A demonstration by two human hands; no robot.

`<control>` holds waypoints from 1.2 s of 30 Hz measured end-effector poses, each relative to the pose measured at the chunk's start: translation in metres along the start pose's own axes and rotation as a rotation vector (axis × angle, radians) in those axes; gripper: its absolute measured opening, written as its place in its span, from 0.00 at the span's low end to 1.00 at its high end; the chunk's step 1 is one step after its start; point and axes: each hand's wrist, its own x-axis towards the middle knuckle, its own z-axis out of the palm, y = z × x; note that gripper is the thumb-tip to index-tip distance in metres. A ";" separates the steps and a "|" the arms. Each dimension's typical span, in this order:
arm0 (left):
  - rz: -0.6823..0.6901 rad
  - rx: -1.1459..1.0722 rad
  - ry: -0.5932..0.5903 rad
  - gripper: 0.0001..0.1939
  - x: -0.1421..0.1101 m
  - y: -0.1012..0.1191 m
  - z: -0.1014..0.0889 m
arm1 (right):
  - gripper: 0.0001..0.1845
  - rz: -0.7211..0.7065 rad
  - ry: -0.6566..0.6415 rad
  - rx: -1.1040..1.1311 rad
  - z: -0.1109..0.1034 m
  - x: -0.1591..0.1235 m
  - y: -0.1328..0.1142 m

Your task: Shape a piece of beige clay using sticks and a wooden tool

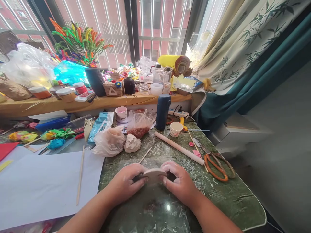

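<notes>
- Green table: it bears the items below, with a clear sheet lying on it under the hands.
- White paper: flat, on the left, with a wooden strip across it.
- Left hand: curled, thumb and fingers closed on the left edge of the clay disc.
- Right hand: the same grip, closed on the right edge.
- Rolling pin: lies slantwise beyond the right hand.
- Cloudy plastic bag: sits beyond the left hand.
- Scissors: orange-handled, near the table's right edge.
- Blue bottle: upright, beyond the rolling pin.
- Clay disc: pale and thin, held between both hands above the clear sheet.
- Clay lump: right beside the bag.
- Paper cup: upright, near the blue bottle.
- Thin stick: between the clay lump and the hands.
</notes>
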 end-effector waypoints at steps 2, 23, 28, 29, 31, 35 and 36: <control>-0.080 -0.036 0.023 0.06 0.002 0.001 0.000 | 0.04 0.119 0.028 0.153 0.006 0.003 -0.001; -0.093 -0.016 0.092 0.06 0.005 -0.004 -0.001 | 0.03 0.071 -0.094 -0.215 0.005 0.009 -0.001; 0.027 -0.003 0.126 0.08 0.001 0.000 -0.001 | 0.05 -0.002 -0.124 -0.283 0.005 0.007 0.001; 0.039 -0.002 0.119 0.08 0.001 0.001 -0.001 | 0.05 -0.021 -0.122 -0.296 0.006 0.007 0.002; 0.048 0.002 0.108 0.07 0.000 0.003 -0.002 | 0.06 -0.045 -0.120 -0.327 0.008 0.006 0.005; 0.010 0.002 0.088 0.07 0.000 0.004 -0.003 | 0.05 -0.058 -0.106 -0.389 0.012 0.005 0.009; 0.002 -0.002 0.079 0.07 0.000 0.004 -0.003 | 0.05 -0.061 -0.110 -0.393 0.013 0.005 0.009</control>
